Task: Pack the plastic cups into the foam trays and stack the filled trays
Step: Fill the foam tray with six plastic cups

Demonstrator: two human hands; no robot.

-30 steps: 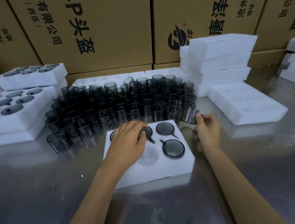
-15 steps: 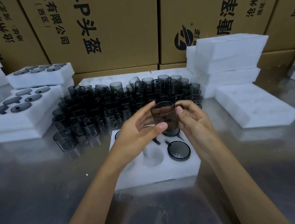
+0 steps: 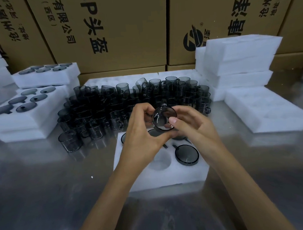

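Two hands: the left hand (image 3: pixel 141 132) and the right hand (image 3: pixel 194 128), with one held cup (image 3: pixel 164 118) between them. The near foam tray (image 3: pixel 160 177) shows one empty pocket (image 3: pixel 160 160) and one plainly seated cup (image 3: pixel 187 154); at least two more sit at its 12 o'clock side, partly hidden by the hands. The loose cups (image 3: pixel 129 102) at 12 o'clock number several dozen, too crowded to count. At 10 o'clock, two filled trays (image 3: pixel 41 78) are stacked; at 2 o'clock, the empty trays (image 3: pixel 238 62) number perhaps four.

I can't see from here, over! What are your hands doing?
Both hands, left and right, gripping one smoky cup. Above foam tray. Empty pocket unblocked.
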